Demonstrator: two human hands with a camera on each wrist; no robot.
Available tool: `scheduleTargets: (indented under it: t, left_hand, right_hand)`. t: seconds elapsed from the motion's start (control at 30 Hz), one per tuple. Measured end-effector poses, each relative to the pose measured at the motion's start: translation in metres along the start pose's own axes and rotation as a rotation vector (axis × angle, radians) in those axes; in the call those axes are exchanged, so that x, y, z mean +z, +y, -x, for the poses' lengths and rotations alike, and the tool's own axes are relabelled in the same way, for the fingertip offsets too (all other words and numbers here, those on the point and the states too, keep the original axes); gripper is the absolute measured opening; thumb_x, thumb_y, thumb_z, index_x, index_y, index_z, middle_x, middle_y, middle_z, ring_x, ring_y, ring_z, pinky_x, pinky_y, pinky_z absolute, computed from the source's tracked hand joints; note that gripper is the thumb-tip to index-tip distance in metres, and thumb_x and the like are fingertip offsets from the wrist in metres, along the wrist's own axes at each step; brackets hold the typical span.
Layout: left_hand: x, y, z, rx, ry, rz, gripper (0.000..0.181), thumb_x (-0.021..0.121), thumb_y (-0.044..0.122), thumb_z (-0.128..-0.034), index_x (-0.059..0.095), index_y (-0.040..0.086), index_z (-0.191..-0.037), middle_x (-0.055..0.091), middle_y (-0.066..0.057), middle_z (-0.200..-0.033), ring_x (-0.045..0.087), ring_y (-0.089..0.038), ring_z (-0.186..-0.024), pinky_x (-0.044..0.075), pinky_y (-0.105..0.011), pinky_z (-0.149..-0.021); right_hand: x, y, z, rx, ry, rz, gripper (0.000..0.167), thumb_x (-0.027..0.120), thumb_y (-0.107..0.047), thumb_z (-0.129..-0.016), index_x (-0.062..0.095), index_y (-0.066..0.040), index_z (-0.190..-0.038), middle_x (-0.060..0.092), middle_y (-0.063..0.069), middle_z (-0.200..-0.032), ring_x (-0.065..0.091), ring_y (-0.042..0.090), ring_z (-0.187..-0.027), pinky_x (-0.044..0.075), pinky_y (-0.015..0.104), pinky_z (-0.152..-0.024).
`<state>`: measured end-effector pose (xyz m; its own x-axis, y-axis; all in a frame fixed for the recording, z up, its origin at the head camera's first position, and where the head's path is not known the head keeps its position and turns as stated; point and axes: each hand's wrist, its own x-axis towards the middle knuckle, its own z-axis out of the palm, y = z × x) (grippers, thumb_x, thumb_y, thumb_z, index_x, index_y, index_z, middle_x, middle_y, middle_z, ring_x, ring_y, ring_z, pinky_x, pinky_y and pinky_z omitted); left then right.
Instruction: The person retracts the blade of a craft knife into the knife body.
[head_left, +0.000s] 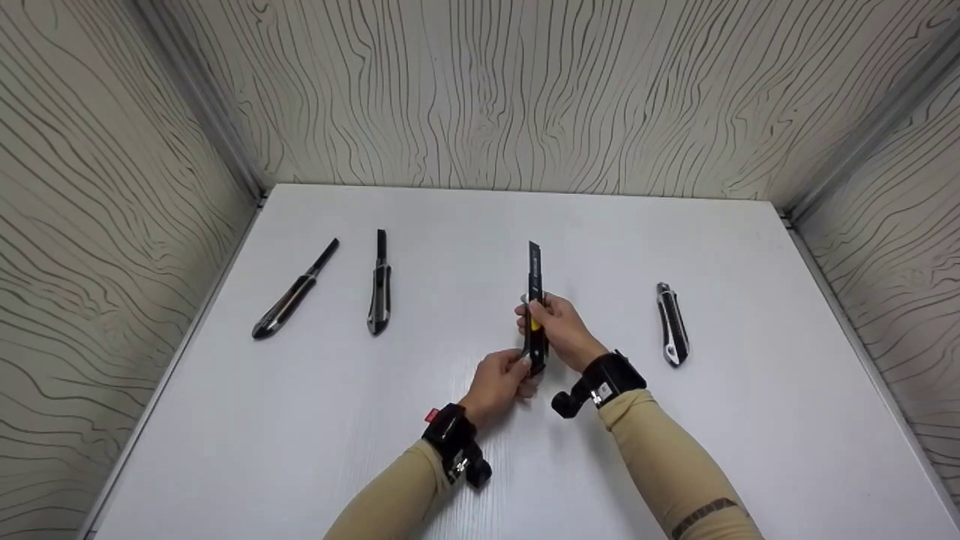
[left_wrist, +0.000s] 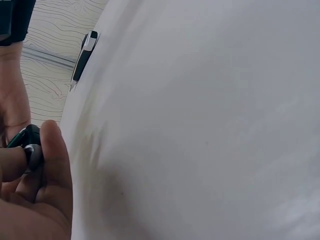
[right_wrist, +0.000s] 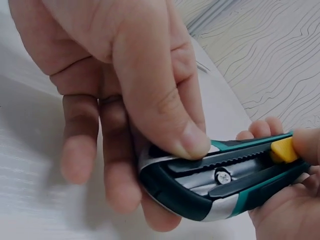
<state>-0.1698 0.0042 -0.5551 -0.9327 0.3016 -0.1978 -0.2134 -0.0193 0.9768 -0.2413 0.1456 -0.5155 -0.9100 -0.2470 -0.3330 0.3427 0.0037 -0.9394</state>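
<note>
A black and green utility knife [head_left: 535,281] with a yellow slider [right_wrist: 283,150] is held upright in the head view, its dark blade out and pointing away. My right hand [head_left: 566,330] grips the upper body, and the thumb touches the slider. At the butt end my left hand [head_left: 496,384] pinches the knife between thumb and fingers. In the right wrist view the left thumb presses on the body near a screw [right_wrist: 222,177]. Only the knife's end shows between the left fingers in the left wrist view; the right hand [left_wrist: 12,100] is behind it.
Two utility knives with dark blades out, one slanted [head_left: 289,300] and one straight [head_left: 380,292], lie on the left of the white table [head_left: 300,435]. Another knife [head_left: 673,324], with no blade visible, lies on the right. Wood-patterned panels [head_left: 510,97] stand around the table.
</note>
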Motion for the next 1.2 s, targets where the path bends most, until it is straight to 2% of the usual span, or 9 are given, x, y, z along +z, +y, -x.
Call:
scheduleTargets:
  t: [0.07,0.27,0.37,0.5,0.63,0.9,1.2]
  left_hand:
    - [0.0,0.0,0.0,-0.004,-0.002,0.02,0.023,0.048,0.011,-0.1015,0.062,-0.007,-0.105,0.062,-0.01,-0.08,0.06,-0.015,-0.066,0.056,-0.028,-0.062]
    - [0.002,-0.003,0.002,-0.016,-0.039,0.152,0.028,0.044,0.013,-0.1038,0.057,-0.01,-0.111,0.061,-0.011,-0.086,0.06,-0.015,-0.072,0.056,-0.027,-0.064]
    - [0.003,-0.005,0.003,-0.009,-0.047,0.192,0.03,0.043,0.013,-0.1042,0.057,-0.012,-0.113,0.063,-0.013,-0.09,0.06,-0.014,-0.073,0.056,-0.026,-0.065]
    - [0.003,-0.005,0.003,0.013,-0.017,0.176,0.029,0.044,0.012,-0.1037,0.059,-0.01,-0.114,0.068,-0.022,-0.098,0.063,-0.013,-0.075,0.059,-0.028,-0.069]
    - [0.002,-0.004,0.002,0.016,0.01,0.153,0.028,0.044,0.012,-0.1036,0.06,-0.007,-0.116,0.068,-0.028,-0.106,0.065,-0.014,-0.079,0.06,-0.03,-0.073]
    - [0.002,-0.002,0.003,0.015,0.014,0.148,0.028,0.044,0.012,-0.1038,0.059,-0.007,-0.117,0.066,-0.03,-0.109,0.066,-0.017,-0.082,0.06,-0.03,-0.073]
    - [0.003,-0.004,0.003,0.02,0.014,0.178,0.028,0.044,0.009,-0.1034,0.057,-0.011,-0.117,0.068,-0.024,-0.1,0.063,-0.013,-0.076,0.059,-0.027,-0.07]
  right_hand:
    - [0.0,-0.001,0.0,-0.001,-0.003,0.004,0.04,0.039,-0.017,-0.106,0.04,0.005,-0.139,0.055,0.02,-0.125,0.06,0.014,-0.097,0.055,0.028,-0.091]
    - [-0.002,-0.006,0.0,-0.012,0.005,-0.003,0.04,0.039,-0.019,-0.106,0.04,0.003,-0.139,0.058,0.011,-0.117,0.06,0.014,-0.098,0.054,0.028,-0.094]
    - [-0.003,-0.009,0.0,-0.029,-0.007,-0.001,0.04,0.04,-0.02,-0.106,0.041,0.003,-0.139,0.058,0.011,-0.118,0.061,0.014,-0.099,0.053,0.029,-0.097]
    - [-0.002,-0.009,0.0,-0.038,-0.024,-0.006,0.046,0.04,-0.026,-0.106,0.041,0.003,-0.141,0.059,0.013,-0.122,0.063,0.016,-0.103,0.053,0.031,-0.099]
    - [-0.001,-0.008,0.001,-0.019,0.001,-0.036,0.05,0.041,-0.032,-0.105,0.042,0.003,-0.14,0.062,0.013,-0.12,0.065,0.019,-0.104,0.054,0.032,-0.096]
    - [0.004,-0.003,0.001,-0.02,0.018,-0.089,0.047,0.042,-0.032,-0.105,0.048,0.008,-0.13,0.065,0.01,-0.106,0.068,0.018,-0.095,0.057,0.032,-0.092]
    - [0.007,0.001,0.001,-0.042,0.023,-0.026,0.047,0.04,-0.031,-0.106,0.045,0.008,-0.133,0.063,0.006,-0.102,0.065,0.014,-0.09,0.057,0.029,-0.087]
